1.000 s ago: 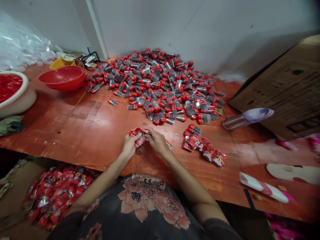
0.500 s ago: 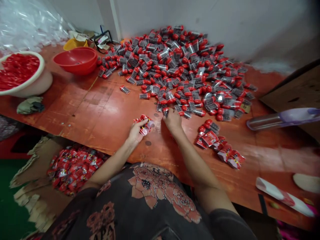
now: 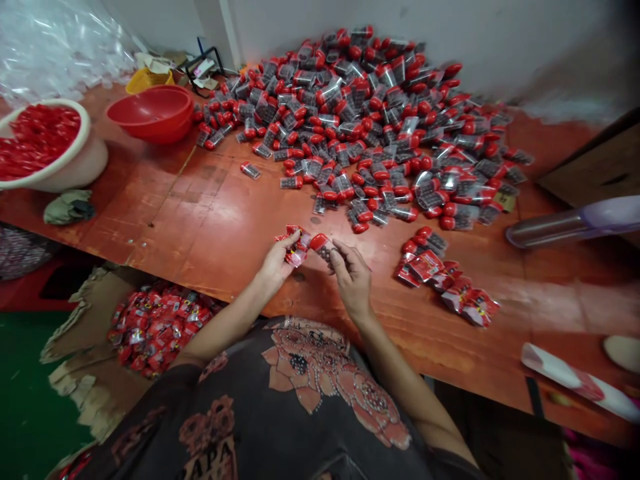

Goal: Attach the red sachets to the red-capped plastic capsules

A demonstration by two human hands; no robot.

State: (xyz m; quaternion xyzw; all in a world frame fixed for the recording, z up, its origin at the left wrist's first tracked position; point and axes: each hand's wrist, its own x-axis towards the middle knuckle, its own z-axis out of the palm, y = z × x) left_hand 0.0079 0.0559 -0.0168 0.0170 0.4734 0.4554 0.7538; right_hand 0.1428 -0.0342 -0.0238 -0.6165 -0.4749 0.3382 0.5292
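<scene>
My left hand (image 3: 276,261) pinches a small red printed packet (image 3: 296,245) above the near part of the red-brown table (image 3: 200,227). My right hand (image 3: 353,273) grips a clear tube with a red cap (image 3: 321,247), its capped end meeting the packet's mouth. Behind the hands spreads a large pile of the same red-capped tubes (image 3: 370,113). To the right of my right hand lies a short row of filled red packets (image 3: 445,280).
A red bowl (image 3: 150,112) and a white basin of red caps (image 3: 43,143) stand at far left, with a crumpled cloth (image 3: 67,207) near the edge. A cardboard box of filled packets (image 3: 150,327) sits below the table. A purple-topped bottle (image 3: 575,227) lies at right.
My right hand reached to the edge of the pile, picked up one tube and brought it back to the packet in my left hand. The camera view shifted left and down.
</scene>
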